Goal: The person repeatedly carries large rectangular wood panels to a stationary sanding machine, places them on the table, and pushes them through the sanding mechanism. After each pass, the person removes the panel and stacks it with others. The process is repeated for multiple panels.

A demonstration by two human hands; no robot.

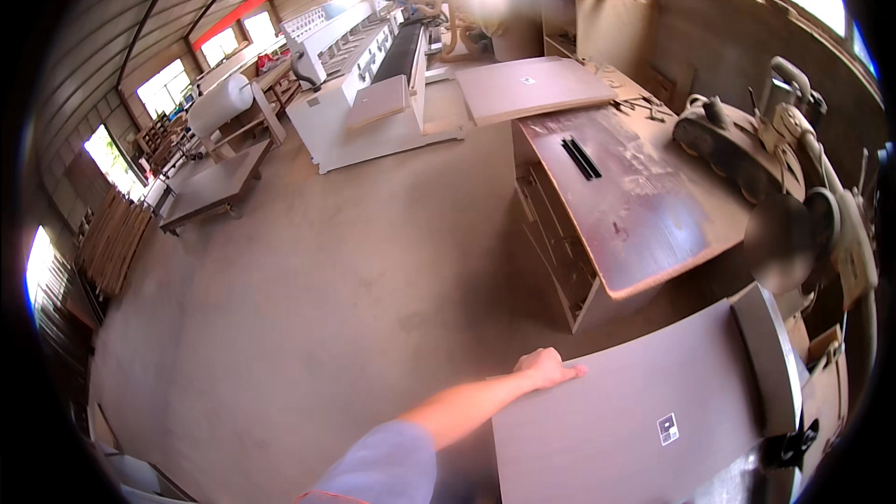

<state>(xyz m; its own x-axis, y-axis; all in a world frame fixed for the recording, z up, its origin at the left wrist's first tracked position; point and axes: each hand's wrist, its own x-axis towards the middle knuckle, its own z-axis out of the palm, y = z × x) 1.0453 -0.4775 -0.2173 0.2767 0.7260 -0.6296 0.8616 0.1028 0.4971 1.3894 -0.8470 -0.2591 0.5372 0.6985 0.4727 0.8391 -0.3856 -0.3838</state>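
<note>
A wide grey-mauve board [625, 411] with a small black-and-white label [667, 429] lies in front of me at the lower right. My left hand [549, 370] grips its far left edge. The thumb rests on the top face, and the other fingers curl over the edge, partly hidden. My left forearm and grey-blue sleeve reach in from the bottom. Along the board's right end stands a raised grey guard or fence [770, 355], with a black fitting [790, 446] near its lower end. My right hand is out of view.
Beyond the board stands a worn brown-topped workbench [644, 224] carrying a dark slotted piece [581, 159]. Another labelled panel [532, 89] lies behind it. Machinery with a hose [821, 149] stands right; a low cart [219, 189] and a long white machine [359, 131] stand farther back.
</note>
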